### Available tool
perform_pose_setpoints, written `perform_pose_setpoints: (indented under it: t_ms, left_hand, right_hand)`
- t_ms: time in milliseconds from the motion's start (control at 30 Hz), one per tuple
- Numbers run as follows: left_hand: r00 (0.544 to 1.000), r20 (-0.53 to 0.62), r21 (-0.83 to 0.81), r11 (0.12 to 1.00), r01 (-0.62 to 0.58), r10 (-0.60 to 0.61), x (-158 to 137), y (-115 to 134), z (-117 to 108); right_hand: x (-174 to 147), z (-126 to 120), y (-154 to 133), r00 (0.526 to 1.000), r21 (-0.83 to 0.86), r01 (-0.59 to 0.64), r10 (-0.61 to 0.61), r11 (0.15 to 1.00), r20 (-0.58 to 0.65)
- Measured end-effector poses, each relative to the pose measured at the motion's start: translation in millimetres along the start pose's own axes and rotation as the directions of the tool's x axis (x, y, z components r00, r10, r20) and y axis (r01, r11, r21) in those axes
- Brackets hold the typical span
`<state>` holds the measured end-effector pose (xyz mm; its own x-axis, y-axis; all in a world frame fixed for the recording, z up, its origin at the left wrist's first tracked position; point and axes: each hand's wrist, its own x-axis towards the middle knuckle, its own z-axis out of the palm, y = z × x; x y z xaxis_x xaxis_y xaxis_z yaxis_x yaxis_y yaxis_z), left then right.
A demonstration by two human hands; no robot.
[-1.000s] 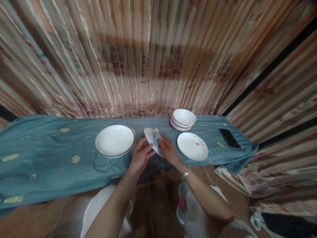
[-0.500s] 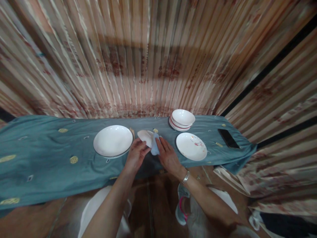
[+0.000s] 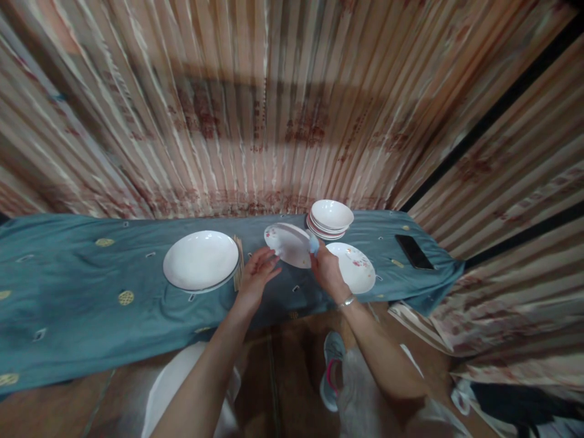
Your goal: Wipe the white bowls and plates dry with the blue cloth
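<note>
Over the teal-covered counter [image 3: 141, 274]: tilted plate [image 3: 291, 243], dishes to either side

Plate is white, with small red flowers at its left end, raised between the two hands. Right grip [image 3: 326, 266]: narrow, holding the plate's right edge together with a pale blue cloth [image 3: 313, 243]. Left grip [image 3: 258, 271]: wide, fingers spread at the plate's near-left rim; contact or slight gap, cannot tell.

Surroundings, left to right. Large white dish [image 3: 201, 260], dark-rimmed, lying flat, a second rim showing beneath. Thin wooden sticks [image 3: 238, 258] just beside it, between the dish and the left grip. Stack of bowls [image 3: 330, 222], red-banded below, close behind the plate's right end and the blue cloth; tightest spot noted. Flowered dish [image 3: 358, 267] flat, its left part hidden by the right grip. Black flat device [image 3: 413, 251] farther right, well apart from the hands. Pleated curtain [image 3: 219, 140] closes off the counter's far side; dark bar [image 3: 483, 118] slants across at right.
</note>
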<state>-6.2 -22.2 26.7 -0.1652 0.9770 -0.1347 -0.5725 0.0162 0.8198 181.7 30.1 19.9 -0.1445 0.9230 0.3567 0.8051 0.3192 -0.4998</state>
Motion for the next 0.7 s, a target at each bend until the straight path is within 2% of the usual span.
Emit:
perform_pose_setpoints:
  t_ms: [100, 200, 300, 367, 433, 533, 600, 700]
  left_hand:
    - [0.997, -0.056, 0.053, 0.997, -0.059, 0.062, 3, 0, -9]
    - [0.982, -0.141, 0.112, 0.987, -0.111, 0.127, 7, 2, -19]
    - [0.961, -0.223, 0.128, 0.982, -0.140, 0.166, 8, 3, -27]
    - [0.962, -0.250, 0.070, 0.993, -0.096, 0.111, 4, 3, -29]
    - [0.976, -0.215, -0.001, 1.000, 0.019, -0.019, -3, 3, -29]
    - [0.976, -0.038, -0.018, 0.977, 0.214, -0.214, -16, 2, -24]
    - [0.964, 0.016, -0.040, 0.963, 0.267, -0.267, -22, 2, -20]
    - [0.964, 0.031, -0.094, 0.959, 0.267, -0.265, -24, 1, -16]
  right_hand:
    - [6, -1, 9, 0.988, 0.146, -0.144, 0.150, 0.979, -0.030]
    - [9, 3, 19, 0.960, 0.450, -0.238, 0.277, 0.860, -0.022]
    - [9, 11, 26, 0.944, 0.600, -0.278, 0.328, 0.751, 0.026]
    - [8, 15, 26, 0.938, 0.657, -0.298, 0.341, 0.693, 0.067]
    - [5, 20, 23, 0.930, 0.721, -0.321, 0.346, 0.614, 0.119]
    - [2, 27, 16, 0.919, 0.782, -0.359, 0.341, 0.510, 0.199]
    - [-1, 32, 11, 0.910, 0.796, -0.385, 0.338, 0.468, 0.241]
    - [-3, 39, 5, 0.900, 0.791, -0.414, 0.334, 0.450, 0.280]
